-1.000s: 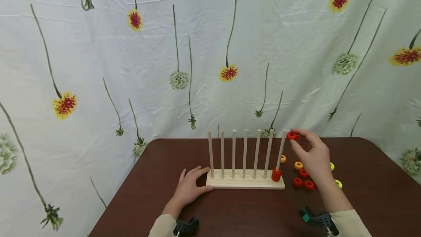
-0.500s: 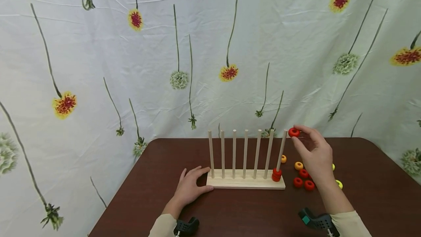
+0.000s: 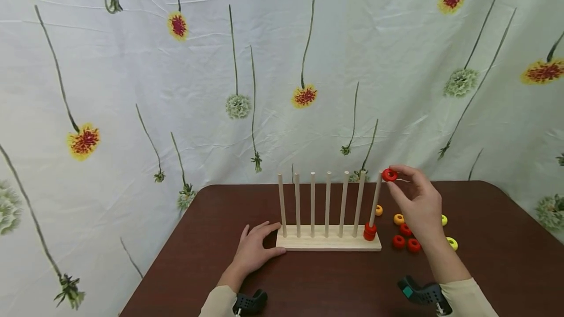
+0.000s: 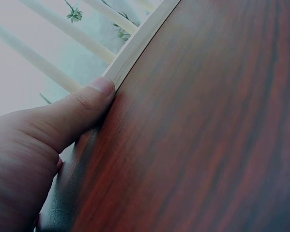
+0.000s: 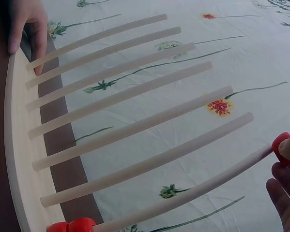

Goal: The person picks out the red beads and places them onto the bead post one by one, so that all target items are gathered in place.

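A pale wooden peg stand [image 3: 328, 244] with several upright pegs stands on the dark table. Its left end is held by my left hand [image 3: 255, 249], the thumb [image 4: 94, 99] against the front edge and fingers behind. Between thumb and fingertips my right hand [image 3: 418, 202] pinches a red ring bead [image 3: 389, 175] at the top of the rightmost peg [image 3: 375, 200]. In the right wrist view that bead [image 5: 282, 148] meets the peg's tip; whether the peg has entered its hole I cannot tell. Red beads [image 3: 369, 232] sit stacked at the foot of the same peg.
Right of the stand lie loose red beads [image 3: 413, 245], orange beads [image 3: 398, 219] and yellow beads [image 3: 452, 243], some partly behind my right forearm. A white flowered cloth [image 3: 211, 150] hangs behind the dark brown table [image 3: 335, 283].
My right hand first lifted the red bead slightly away to the right, then brought it left to the tip of the rightmost peg. My left hand stays on the stand.
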{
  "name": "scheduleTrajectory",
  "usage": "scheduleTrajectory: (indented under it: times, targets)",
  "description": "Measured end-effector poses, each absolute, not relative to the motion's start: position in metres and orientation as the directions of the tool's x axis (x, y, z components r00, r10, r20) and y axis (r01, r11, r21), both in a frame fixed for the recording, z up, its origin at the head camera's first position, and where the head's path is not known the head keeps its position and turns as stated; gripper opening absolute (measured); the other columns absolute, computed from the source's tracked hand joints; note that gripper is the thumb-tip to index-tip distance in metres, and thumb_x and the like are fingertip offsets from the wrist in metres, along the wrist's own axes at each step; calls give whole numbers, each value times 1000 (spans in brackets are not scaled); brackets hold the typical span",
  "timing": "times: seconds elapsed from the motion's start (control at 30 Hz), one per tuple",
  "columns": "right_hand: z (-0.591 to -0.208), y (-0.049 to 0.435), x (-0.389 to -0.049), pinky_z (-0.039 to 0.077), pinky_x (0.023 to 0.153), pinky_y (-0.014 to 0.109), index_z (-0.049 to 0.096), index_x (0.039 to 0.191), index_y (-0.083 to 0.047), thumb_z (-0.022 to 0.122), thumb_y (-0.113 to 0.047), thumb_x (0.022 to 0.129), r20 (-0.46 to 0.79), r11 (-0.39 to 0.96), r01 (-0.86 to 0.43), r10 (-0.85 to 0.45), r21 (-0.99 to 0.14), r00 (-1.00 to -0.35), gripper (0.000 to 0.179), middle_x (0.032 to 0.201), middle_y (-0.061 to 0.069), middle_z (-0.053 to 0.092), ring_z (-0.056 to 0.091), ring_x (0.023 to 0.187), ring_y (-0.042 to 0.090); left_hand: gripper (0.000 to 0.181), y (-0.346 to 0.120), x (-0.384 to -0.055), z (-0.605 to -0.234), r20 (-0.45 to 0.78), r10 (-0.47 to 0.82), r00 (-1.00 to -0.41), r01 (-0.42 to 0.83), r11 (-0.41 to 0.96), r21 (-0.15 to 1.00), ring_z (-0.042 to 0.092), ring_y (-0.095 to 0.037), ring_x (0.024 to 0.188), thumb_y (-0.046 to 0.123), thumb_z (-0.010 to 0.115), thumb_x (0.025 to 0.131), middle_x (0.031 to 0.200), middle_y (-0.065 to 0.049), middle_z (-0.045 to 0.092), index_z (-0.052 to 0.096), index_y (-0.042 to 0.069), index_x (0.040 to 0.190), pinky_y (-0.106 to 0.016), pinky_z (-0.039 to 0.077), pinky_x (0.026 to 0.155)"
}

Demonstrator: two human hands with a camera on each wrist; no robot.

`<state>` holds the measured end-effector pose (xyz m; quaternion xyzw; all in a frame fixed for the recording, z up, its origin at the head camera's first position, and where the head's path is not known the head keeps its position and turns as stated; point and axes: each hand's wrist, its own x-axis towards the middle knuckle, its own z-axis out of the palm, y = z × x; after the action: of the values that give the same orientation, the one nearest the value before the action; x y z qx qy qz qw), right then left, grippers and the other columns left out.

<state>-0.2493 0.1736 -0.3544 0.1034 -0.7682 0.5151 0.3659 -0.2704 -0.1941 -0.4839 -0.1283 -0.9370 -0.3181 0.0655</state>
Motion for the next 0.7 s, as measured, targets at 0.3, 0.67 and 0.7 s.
scheduleTrajectory:
  times: [0.3,0.67,0.7]
  targets:
    - [-357,171,-250,50,77,2,67,127,-13,73,-3,90,648,489,-495,209,-718,-732,39,115,-4,67,60,91,-16,68,-198,-269,-486,202,202,-958,283,761,583,45,-32,143,46,81,80,142,-3,61,60,21,140,-69,8,120]
    - [-349,169,-258,47,73,-1,67,123,-9,73,-5,90,678,571,-488,174,-660,-714,33,112,5,70,56,92,-11,67,-198,-272,-486,208,200,-957,286,758,586,45,-33,143,45,81,80,143,-4,60,60,21,140,-70,8,120]
    - [-349,169,-258,47,72,-1,67,123,-9,73,-5,91,677,578,-482,175,-659,-715,33,112,6,70,56,92,-11,68,-197,-272,-487,206,202,-957,286,760,584,45,-32,143,45,81,80,143,-4,60,60,22,140,-69,9,120]
